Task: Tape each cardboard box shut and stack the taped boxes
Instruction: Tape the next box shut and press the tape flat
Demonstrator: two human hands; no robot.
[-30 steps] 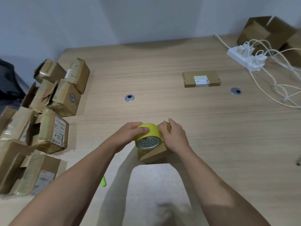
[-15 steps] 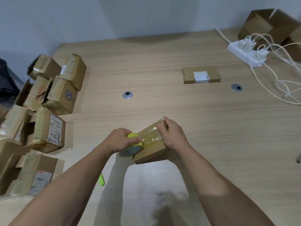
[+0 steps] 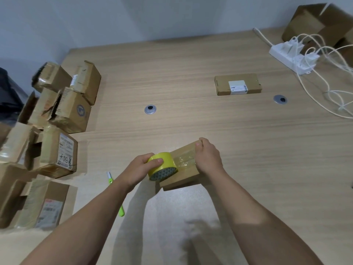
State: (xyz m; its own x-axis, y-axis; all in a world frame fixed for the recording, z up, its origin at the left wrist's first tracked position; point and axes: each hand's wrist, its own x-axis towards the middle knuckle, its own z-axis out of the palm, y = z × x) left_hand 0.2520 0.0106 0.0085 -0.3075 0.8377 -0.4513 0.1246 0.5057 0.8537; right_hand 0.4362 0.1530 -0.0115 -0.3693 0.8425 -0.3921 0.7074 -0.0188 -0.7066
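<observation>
At lower centre of the frame, the left hand (image 3: 140,167) grips a yellow tape roll (image 3: 162,165) while the right hand (image 3: 207,157) clamps a small cardboard box (image 3: 183,170) on the counter (image 3: 191,64); the box looks light and stiff, best held by its edges.

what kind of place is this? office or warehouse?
Likely an office desk used for packing: cable grommets in the wood-grain top, a white power strip with chargers, a heap of cardboard boxes at the left, and a tape roll on the box being taped.
</observation>
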